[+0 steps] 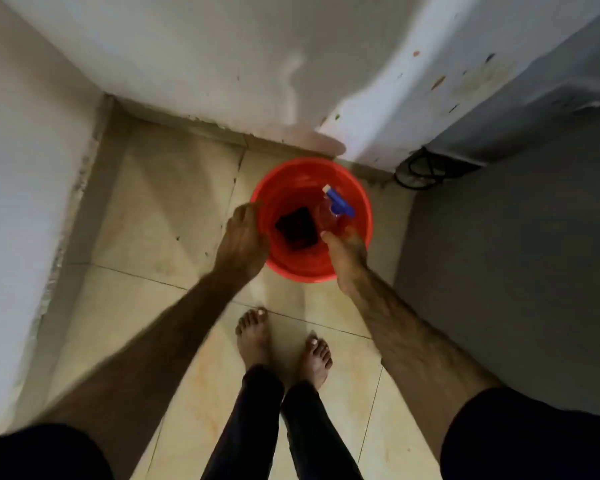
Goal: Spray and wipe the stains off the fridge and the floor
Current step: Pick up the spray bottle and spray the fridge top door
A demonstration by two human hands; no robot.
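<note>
Both hands at a red bucket (312,271) on the floor (146,216).
Left hand (245,237) grips its rim; right hand (345,252) reaches inside, grip unclear, beside a spray bottle (336,207) and dark cloth (297,228).

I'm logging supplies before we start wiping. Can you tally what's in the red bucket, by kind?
Spray bottle, clear with a blue trigger head: 1
Dark folded cloth or sponge, which of the two I cannot tell: 1
Total in the red bucket: 2
</note>
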